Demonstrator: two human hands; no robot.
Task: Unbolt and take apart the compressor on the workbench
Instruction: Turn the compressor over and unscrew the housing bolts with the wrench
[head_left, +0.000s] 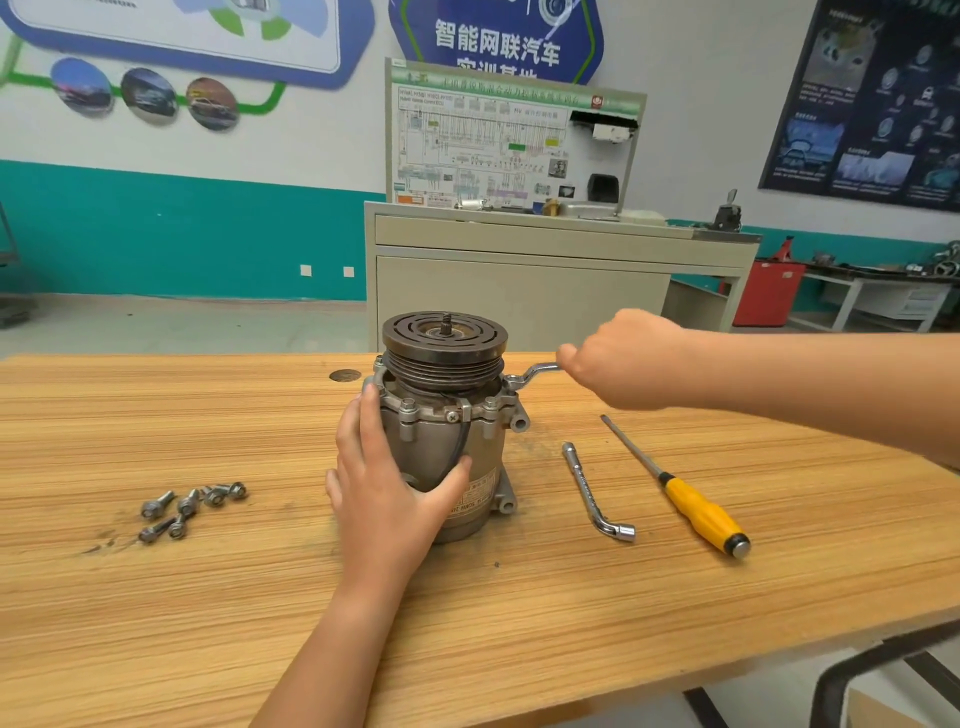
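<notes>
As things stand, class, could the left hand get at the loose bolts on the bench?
Probably yes: the bolts lie on the bench beside the left hand, nothing between them; it must first release the compressor it grips.

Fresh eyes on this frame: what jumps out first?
The compressor standing upright mid-bench, the left hand gripping its body while the right hand holds a wrench against its upper flange. Then the yellow-handled screwdriver lying to its right and the loose bolts clustered to its left.
</notes>
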